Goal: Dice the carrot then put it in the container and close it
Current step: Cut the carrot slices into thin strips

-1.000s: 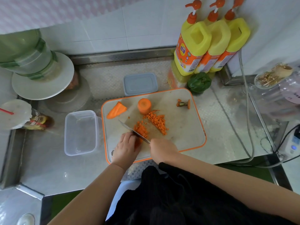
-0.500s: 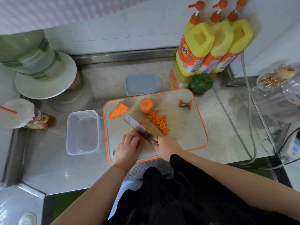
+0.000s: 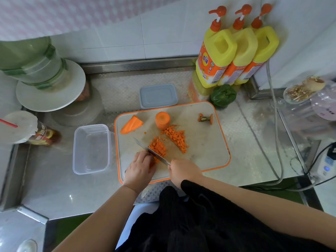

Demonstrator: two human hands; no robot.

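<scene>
Dicing is midway: right hand (image 3: pixel 183 171) grips the knife (image 3: pixel 151 151), left hand (image 3: pixel 141 170) pins carrot strips (image 3: pixel 157 149) on the board (image 3: pixel 205 142), two chunks (image 3: pixel 162 120) remain uncut, container (image 3: pixel 91 149) sits unfilled, lid (image 3: pixel 158 96) off.

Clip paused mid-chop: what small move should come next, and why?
Probably another cut just toward the left hand. The knife, gripped by the right hand, sits at the edge of the diced carrot, with uncut carrot seemingly held under the left fingers.
</scene>
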